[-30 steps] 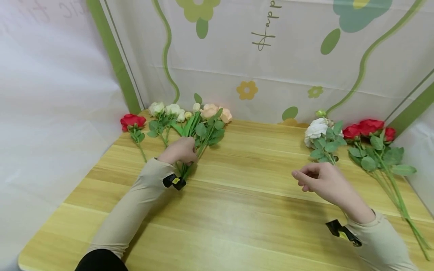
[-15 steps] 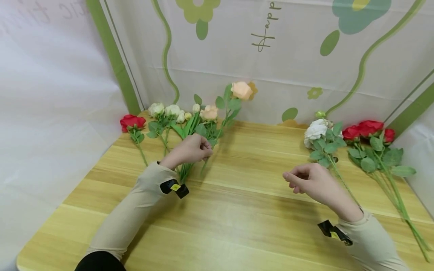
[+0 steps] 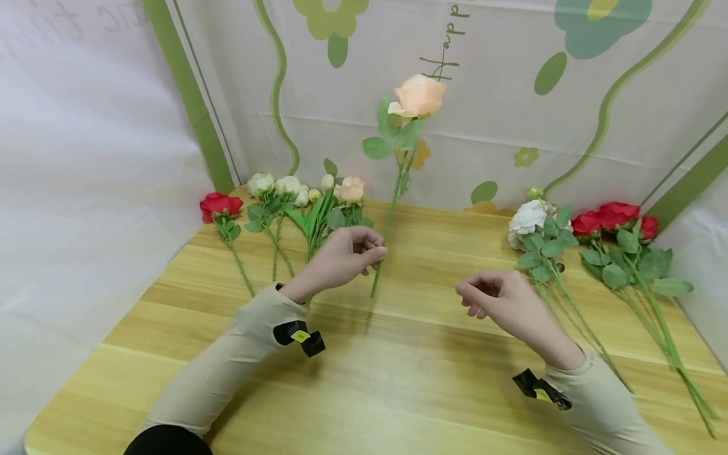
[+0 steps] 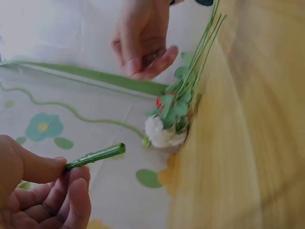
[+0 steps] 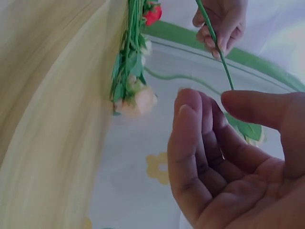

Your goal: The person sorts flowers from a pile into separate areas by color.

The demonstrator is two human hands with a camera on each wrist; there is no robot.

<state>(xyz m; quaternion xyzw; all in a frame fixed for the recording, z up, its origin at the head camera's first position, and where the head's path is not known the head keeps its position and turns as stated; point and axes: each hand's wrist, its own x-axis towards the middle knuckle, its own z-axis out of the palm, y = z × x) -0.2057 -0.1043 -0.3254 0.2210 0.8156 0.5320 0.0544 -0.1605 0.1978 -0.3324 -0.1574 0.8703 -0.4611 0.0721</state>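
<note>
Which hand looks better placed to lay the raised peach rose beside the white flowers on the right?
Probably the right hand: it holds nothing and is nearer those white flowers. The left hand pinches the peach rose, so a handover would come first.

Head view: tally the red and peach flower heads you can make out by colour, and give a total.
Red flower heads: 4, one at the left, three at the right
Peach flower heads: 2, one held up by the left hand, one lower down
Total: 6
</note>
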